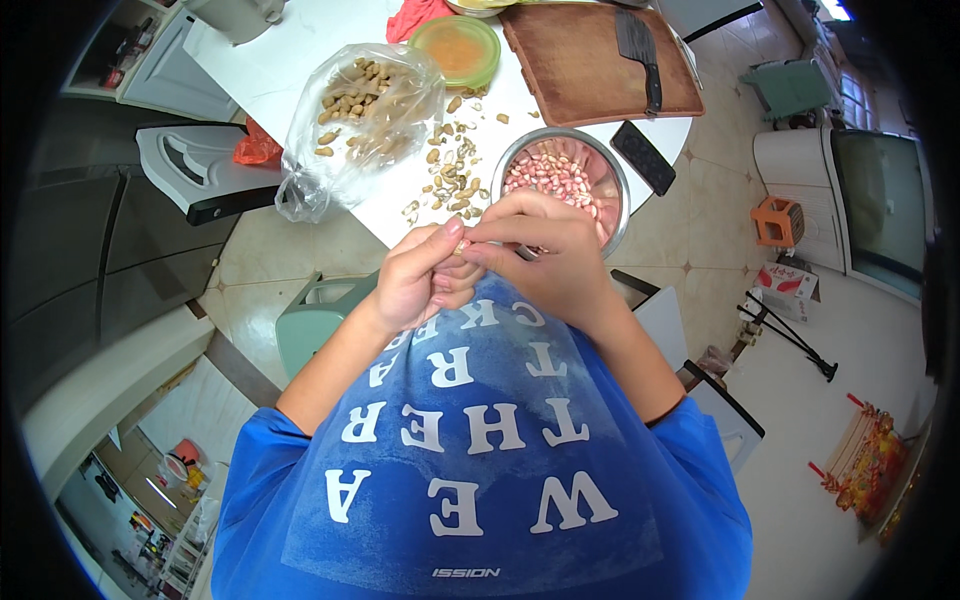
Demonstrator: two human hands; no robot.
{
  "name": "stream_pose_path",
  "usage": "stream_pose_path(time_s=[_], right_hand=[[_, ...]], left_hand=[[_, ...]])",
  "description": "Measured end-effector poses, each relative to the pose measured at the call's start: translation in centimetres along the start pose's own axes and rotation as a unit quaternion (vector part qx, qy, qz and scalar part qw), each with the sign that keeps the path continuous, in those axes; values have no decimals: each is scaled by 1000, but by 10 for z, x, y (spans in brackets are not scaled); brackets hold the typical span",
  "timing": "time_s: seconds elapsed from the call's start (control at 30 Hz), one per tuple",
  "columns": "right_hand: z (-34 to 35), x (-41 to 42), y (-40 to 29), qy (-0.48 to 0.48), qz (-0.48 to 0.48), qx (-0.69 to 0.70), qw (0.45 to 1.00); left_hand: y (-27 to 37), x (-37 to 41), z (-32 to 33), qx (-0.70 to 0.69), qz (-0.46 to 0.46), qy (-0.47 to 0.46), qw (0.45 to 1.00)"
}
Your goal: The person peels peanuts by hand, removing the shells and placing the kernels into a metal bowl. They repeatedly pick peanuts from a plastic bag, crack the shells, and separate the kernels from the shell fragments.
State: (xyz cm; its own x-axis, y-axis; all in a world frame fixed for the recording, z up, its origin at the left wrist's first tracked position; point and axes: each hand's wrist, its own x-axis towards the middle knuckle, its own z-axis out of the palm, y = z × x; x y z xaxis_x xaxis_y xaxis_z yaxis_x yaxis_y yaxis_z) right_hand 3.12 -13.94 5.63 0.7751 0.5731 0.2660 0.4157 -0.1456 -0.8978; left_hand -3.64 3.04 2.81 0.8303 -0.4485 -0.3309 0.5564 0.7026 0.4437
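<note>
A small peanut [461, 245], with pink showing, is pinched between the fingertips of my left hand [427, 274] and my right hand [551, 251]. Whether its shell is split cannot be told. My right hand is over the near rim of a round metal bowl [622, 187] that holds shelled pink peanuts [551, 176]. Unshelled peanuts [356, 94] fill part of a clear plastic bag [409, 112] at the left. Between bag and bowl, empty shells and some whole peanuts [454, 180] lie scattered on the white table [300, 30].
A wooden cutting board [577, 67] bears a cleaver [641, 56]. Beside the bowl lies a black phone [643, 157]. A green-rimmed container [457, 51] stands behind the shells, near a red cloth [412, 16]. A green stool [319, 315] and a white chair [210, 165] are near the table.
</note>
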Motion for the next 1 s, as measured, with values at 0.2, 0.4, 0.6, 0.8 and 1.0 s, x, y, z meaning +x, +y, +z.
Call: stream_pose_path(time_s=[0.2, 0.4, 0.6, 0.8, 1.0], right_hand=[[-1, -5, 0, 28, -16, -24, 999], [-10, -10, 1, -25, 43, 55, 997], [-19, -11, 4, -21, 30, 24, 999], [-5, -27, 9, 66, 1, -47, 997], [-31, -36, 16, -22, 104, 100, 989]], left_hand=[[-9, 3, 1, 53, 61, 44, 996], [-7, 1, -3, 141, 28, -4, 990], [-9, 8, 5, 157, 27, 7, 987], [-18, 11, 11, 109, 14, 90, 990], [-30, 15, 13, 111, -21, 16, 993]])
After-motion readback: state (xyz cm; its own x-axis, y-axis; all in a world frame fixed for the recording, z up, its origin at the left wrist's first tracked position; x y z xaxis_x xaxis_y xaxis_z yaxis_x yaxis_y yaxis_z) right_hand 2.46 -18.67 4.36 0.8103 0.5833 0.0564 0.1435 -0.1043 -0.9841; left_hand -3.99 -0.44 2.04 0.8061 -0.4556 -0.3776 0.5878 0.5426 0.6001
